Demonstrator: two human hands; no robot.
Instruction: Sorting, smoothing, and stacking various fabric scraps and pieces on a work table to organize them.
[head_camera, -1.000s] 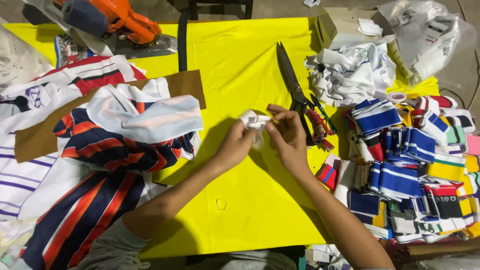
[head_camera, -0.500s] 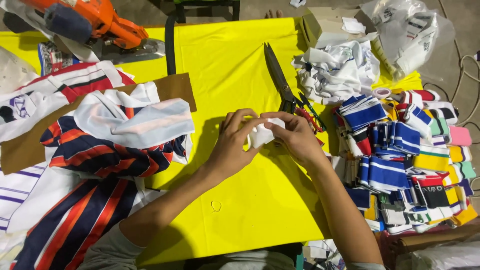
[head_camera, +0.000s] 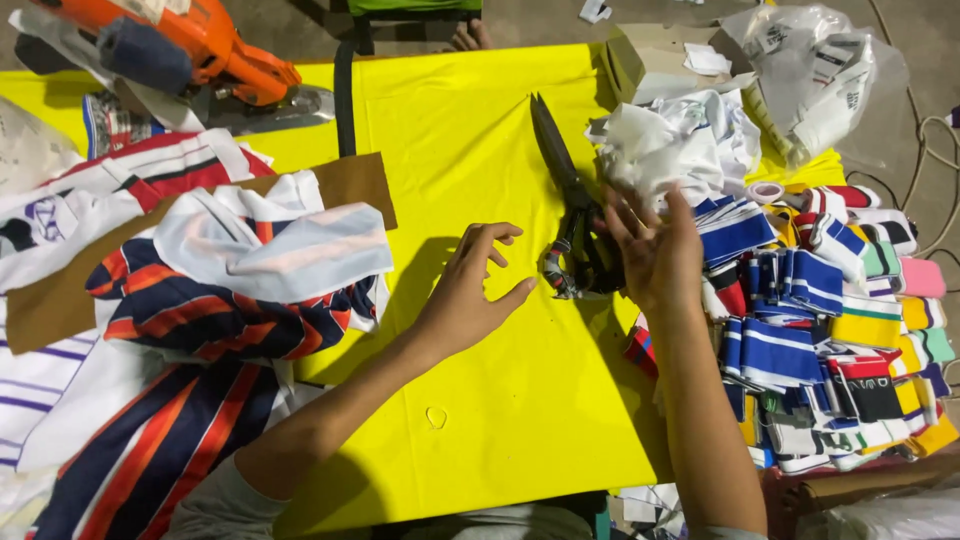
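Hands were both open and held nothing. Scissors (head_camera: 575, 225) lay between left hand (head_camera: 470, 295) and right hand (head_camera: 650, 255), white scraps (head_camera: 670, 150) just beyond the right fingers.

Both forearms were bare from wrist to above the elbow. The left hand (head_camera: 470, 290) and right hand (head_camera: 650, 250) wore no gloves, rings or watch. A grey short sleeve (head_camera: 215, 505) showed at the left upper arm.
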